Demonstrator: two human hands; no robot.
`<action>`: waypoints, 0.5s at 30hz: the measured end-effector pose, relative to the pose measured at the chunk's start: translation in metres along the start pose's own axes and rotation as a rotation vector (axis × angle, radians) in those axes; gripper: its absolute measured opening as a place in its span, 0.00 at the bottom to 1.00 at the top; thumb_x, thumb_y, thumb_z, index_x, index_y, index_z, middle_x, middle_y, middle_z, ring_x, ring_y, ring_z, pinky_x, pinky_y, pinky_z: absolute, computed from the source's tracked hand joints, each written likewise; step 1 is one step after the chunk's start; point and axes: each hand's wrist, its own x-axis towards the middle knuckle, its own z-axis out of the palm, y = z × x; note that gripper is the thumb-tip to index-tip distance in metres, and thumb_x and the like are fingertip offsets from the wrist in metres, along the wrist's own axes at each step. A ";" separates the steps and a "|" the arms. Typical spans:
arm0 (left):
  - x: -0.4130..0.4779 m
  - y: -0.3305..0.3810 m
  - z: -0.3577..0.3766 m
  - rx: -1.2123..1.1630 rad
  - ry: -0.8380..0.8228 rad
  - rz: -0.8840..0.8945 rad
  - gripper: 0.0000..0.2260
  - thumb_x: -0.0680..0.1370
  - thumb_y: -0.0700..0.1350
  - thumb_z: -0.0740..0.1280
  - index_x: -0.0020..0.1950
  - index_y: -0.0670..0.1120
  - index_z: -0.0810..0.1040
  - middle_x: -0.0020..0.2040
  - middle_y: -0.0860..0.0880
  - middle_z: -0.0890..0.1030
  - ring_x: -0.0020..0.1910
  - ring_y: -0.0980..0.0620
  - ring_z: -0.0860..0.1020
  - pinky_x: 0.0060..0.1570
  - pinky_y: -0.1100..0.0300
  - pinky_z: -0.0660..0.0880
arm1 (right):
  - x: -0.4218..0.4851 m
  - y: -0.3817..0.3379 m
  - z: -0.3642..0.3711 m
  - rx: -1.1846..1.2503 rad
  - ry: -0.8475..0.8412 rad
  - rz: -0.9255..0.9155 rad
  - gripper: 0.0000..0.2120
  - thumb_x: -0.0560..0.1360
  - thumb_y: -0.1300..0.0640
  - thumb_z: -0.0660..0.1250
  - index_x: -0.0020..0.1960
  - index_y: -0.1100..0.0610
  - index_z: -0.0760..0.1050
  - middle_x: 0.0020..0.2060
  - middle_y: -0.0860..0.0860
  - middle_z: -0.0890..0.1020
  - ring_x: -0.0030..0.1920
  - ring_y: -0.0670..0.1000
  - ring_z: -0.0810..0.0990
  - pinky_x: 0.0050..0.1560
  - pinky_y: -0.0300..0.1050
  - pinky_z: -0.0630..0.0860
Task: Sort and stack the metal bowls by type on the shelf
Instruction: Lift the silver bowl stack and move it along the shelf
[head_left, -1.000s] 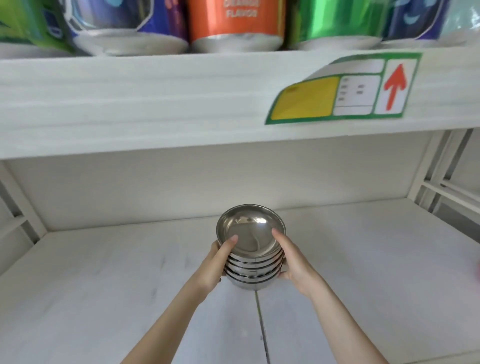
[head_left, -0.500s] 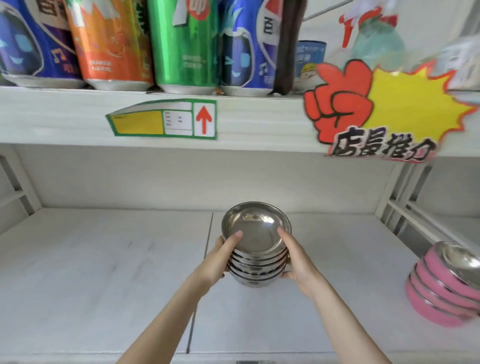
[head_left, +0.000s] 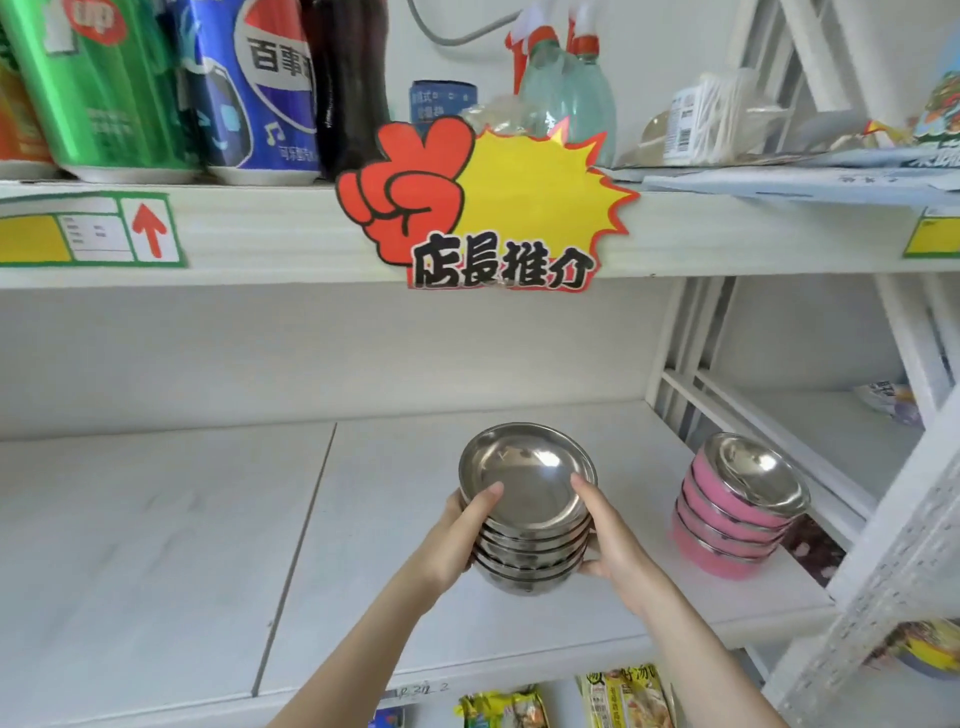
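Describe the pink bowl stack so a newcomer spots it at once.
Find the white shelf under the red-and-yellow sign. At its right end stands the pink stack. Its bowls are pink outside with steel insides, unlike the all-steel stack held to its left.

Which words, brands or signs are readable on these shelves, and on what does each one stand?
"店長推介": on the red-and-yellow sign fixed to the upper shelf edge.
"百事": on the blue can; the rest is cut off.
"up": on the green can.
Too small to read: the print on the price label, beside its red arrow.
Too blurred to read: the blue box, the handwritten tag, the snack packets.
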 end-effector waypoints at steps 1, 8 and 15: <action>0.005 -0.002 0.011 -0.008 -0.007 0.003 0.39 0.65 0.73 0.61 0.72 0.57 0.61 0.58 0.63 0.75 0.56 0.63 0.75 0.49 0.62 0.71 | 0.001 0.002 -0.011 0.001 0.005 0.000 0.22 0.75 0.35 0.59 0.61 0.46 0.75 0.53 0.47 0.83 0.54 0.47 0.81 0.51 0.50 0.78; 0.037 -0.020 0.078 -0.037 0.012 -0.014 0.43 0.64 0.74 0.63 0.73 0.55 0.60 0.65 0.58 0.74 0.65 0.56 0.72 0.68 0.53 0.65 | 0.027 0.023 -0.082 -0.004 -0.024 0.028 0.27 0.74 0.34 0.59 0.68 0.46 0.71 0.61 0.47 0.79 0.60 0.49 0.78 0.61 0.55 0.75; 0.052 -0.028 0.113 -0.053 0.064 -0.016 0.42 0.63 0.75 0.64 0.72 0.57 0.62 0.65 0.59 0.75 0.64 0.58 0.72 0.69 0.51 0.65 | 0.044 0.035 -0.115 0.018 -0.068 0.045 0.17 0.73 0.35 0.61 0.57 0.40 0.75 0.56 0.43 0.82 0.57 0.46 0.79 0.48 0.47 0.76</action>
